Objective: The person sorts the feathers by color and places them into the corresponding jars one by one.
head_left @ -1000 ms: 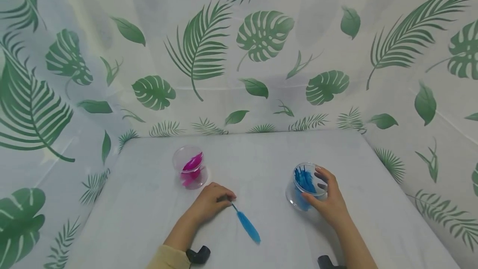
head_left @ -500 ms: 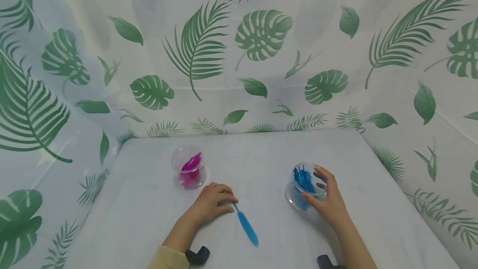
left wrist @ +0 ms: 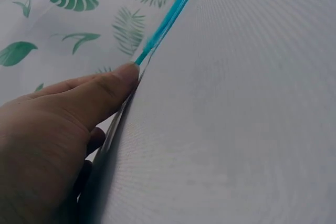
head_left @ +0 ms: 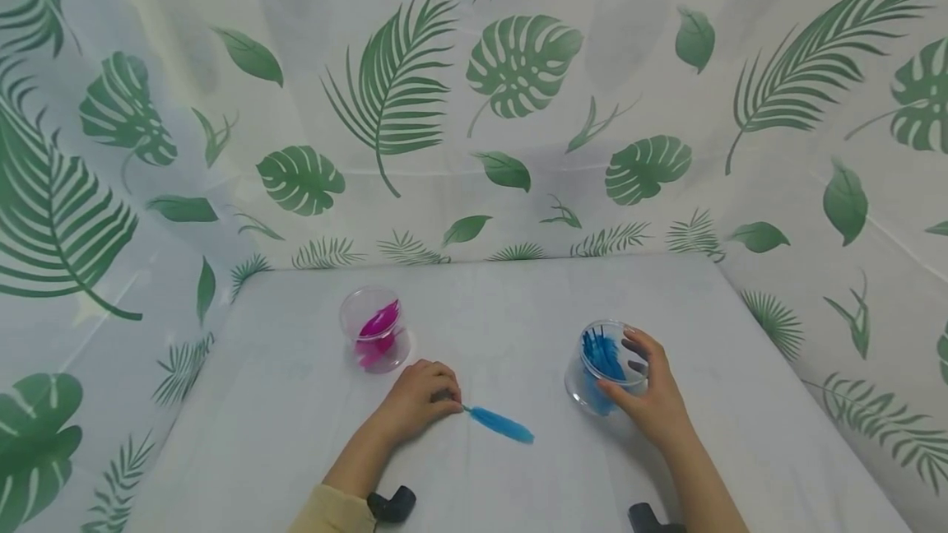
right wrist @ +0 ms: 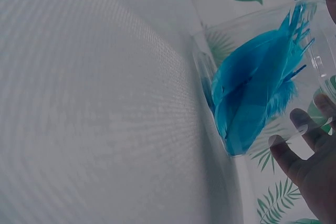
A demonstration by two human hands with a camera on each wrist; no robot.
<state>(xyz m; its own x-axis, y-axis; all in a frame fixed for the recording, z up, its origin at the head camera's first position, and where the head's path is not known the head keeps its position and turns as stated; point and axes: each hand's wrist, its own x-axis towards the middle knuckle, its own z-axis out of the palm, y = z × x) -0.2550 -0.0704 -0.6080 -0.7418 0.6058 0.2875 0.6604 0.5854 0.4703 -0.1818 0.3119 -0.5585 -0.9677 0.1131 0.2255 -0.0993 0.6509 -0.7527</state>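
My left hand [head_left: 418, 403] pinches the bare quill of a blue feather [head_left: 502, 424], whose vane points right and slightly toward me, low over the white table. In the left wrist view, the thumb of the left hand [left wrist: 58, 119] lies on the quill, and the blue feather [left wrist: 168, 19] extends beyond it. On the right, my right hand [head_left: 659, 397] grips the rim of a clear plastic cup [head_left: 577, 391] standing on the table. Several blue feathers [head_left: 603, 354] lean inside, quills up. The right wrist view shows these blue feathers [right wrist: 257, 87] through the cup wall, beside my right hand [right wrist: 315, 177].
Another clear cup [head_left: 350, 326] with magenta feathers [head_left: 379, 337] stands at the back left of the white-covered table [head_left: 489, 327]. A leaf-printed curtain [head_left: 548, 179] rises behind and at both sides. Black wrist devices [head_left: 392, 505] sit near each forearm.
The blue feather has swung from pointing toward me to pointing more to the right. My left fingers stretched out, then drew back in on the quill. My right hand stays on the cup.
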